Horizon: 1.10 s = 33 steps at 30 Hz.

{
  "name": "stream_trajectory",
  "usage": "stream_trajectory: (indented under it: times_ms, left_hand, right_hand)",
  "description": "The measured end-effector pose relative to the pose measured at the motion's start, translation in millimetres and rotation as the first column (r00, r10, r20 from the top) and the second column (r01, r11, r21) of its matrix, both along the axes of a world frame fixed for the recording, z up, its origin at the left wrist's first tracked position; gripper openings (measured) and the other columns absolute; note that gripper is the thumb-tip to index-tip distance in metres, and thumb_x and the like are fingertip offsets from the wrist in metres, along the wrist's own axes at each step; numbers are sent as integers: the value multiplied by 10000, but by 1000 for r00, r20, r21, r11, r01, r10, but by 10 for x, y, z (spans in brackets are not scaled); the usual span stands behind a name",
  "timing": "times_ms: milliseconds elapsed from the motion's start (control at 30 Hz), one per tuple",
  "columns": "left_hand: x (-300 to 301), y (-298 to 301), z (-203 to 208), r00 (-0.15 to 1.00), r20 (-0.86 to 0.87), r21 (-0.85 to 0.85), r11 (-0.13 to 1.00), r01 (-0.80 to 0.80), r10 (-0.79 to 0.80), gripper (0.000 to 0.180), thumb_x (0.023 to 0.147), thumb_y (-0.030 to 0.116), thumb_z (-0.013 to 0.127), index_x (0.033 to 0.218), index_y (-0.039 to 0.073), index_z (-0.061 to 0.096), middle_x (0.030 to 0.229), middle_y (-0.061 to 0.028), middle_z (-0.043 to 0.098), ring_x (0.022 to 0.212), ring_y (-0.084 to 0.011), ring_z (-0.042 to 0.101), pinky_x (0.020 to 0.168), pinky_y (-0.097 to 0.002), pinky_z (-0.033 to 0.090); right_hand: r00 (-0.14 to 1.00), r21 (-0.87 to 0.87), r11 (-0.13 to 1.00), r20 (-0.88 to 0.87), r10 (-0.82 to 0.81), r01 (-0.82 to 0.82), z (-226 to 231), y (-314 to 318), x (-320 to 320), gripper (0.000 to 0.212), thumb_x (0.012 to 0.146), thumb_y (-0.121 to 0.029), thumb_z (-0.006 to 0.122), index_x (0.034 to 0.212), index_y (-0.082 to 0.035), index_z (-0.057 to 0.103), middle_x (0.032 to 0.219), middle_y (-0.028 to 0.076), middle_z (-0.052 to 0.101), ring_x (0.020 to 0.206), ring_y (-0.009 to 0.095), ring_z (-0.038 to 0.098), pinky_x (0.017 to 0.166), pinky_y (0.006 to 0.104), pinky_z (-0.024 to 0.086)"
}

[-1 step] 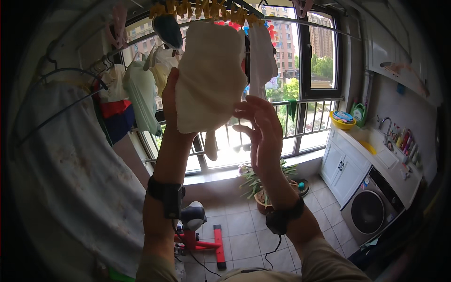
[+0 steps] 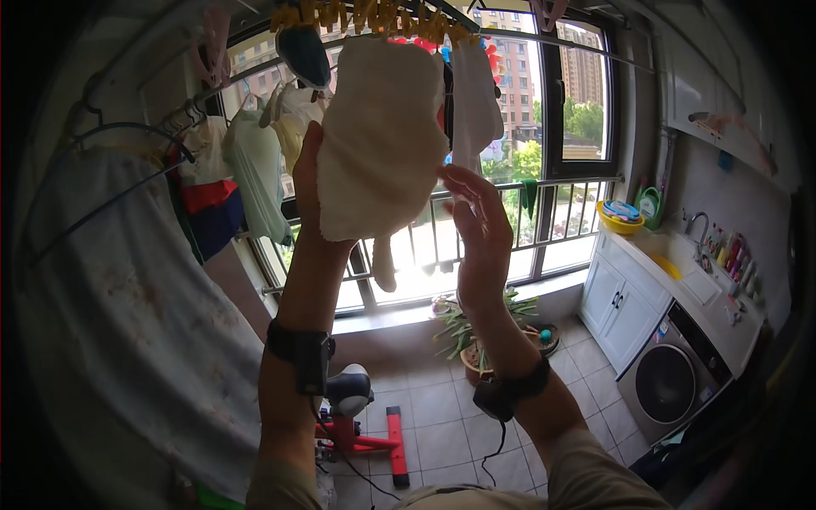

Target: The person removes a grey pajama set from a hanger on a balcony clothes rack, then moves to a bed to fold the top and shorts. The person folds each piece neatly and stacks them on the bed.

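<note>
A white cloth (image 2: 382, 140) with a fuzzy edge is held up in front of the window, just below a row of yellow clothes pegs (image 2: 374, 17). My left hand (image 2: 309, 174) is behind it, its thumb upright along the cloth's left edge. The cloth hides the other fingers. My right hand (image 2: 483, 229) is beside the cloth's lower right edge, fingers bent and apart, nothing in them. Whether a fingertip touches the cloth I cannot tell. Behind hang another white cloth (image 2: 473, 106) and a dark teal piece (image 2: 304, 58).
A large pale sheet (image 2: 144, 314) and clothes on hangers (image 2: 255, 161) hang at the left. Below stand a red-framed exercise machine (image 2: 365, 442) and a potted plant (image 2: 476, 361). At the right are a washing machine (image 2: 667, 382) and a counter with a sink (image 2: 680, 255).
My right hand has shifted slightly away from the cloth, and its fingers have drawn closer together. My left hand and the cloth have hardly moved.
</note>
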State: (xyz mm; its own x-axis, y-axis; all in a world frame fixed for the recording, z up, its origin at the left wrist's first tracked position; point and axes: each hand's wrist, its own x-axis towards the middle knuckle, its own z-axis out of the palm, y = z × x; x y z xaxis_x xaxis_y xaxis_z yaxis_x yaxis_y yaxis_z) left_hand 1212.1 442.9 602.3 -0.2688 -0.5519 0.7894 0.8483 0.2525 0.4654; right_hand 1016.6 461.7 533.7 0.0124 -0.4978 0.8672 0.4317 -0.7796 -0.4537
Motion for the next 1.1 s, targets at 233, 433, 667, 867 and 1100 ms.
stream_trajectory:
  times_ms: [233, 433, 667, 867, 1100]
  left_hand:
    - [-533, 207, 26, 897, 17, -73, 895, -440, 442, 699, 1041, 596, 482, 1451, 31, 435, 1336, -100, 551, 1180, -225, 575, 1034, -339, 489]
    - [-608, 390, 259, 674, 88, -117, 679, -725, 734, 708, 1058, 640, 367, 1437, 48, 455, 1356, -84, 562, 1214, -181, 574, 1023, -320, 493]
    - [-447, 134, 552, 113, -295, -332, 9, -943, 949, 663, 1064, 584, 421, 1376, 1, 458, 1224, -139, 553, 1093, -206, 557, 931, -377, 492]
    - [-559, -39, 635, -583, -623, -231, -835, -500, 522, 445, 1103, 291, 406, 1386, -53, 406, 1172, -258, 536, 1063, -409, 533, 967, -481, 436]
    - [-782, 297, 717, -37, -372, -376, -186, -908, 928, 582, 1079, 437, 331, 1402, -24, 479, 1316, -198, 574, 1294, -344, 505, 1110, -460, 360]
  right_hand:
    - [801, -529, 648, 111, -588, 548, 382, -285, 651, 510, 1094, -272, 340, 1546, -40, 382, 1605, 301, 306, 1536, 492, 148, 1230, 597, 112]
    - [956, -387, 874, 118, -270, 295, 482, -286, 704, 491, 1093, -218, 375, 1526, 12, 400, 1585, 223, 396, 1535, 318, 281, 1235, 435, 241]
    - [920, -213, 940, 233, 314, -267, 494, 125, 669, 567, 1118, -370, 358, 1551, -5, 378, 1582, 164, 404, 1492, 255, 338, 1222, 370, 252]
    - [950, -170, 964, 200, 239, -206, 597, 211, 728, 598, 1102, -476, 396, 1478, -17, 468, 1372, 148, 573, 1303, 217, 506, 1109, 344, 360]
    - [883, -122, 913, 232, 407, -389, 521, 46, 596, 535, 1105, -369, 403, 1532, -47, 396, 1342, 150, 592, 1233, 206, 566, 1038, 327, 442]
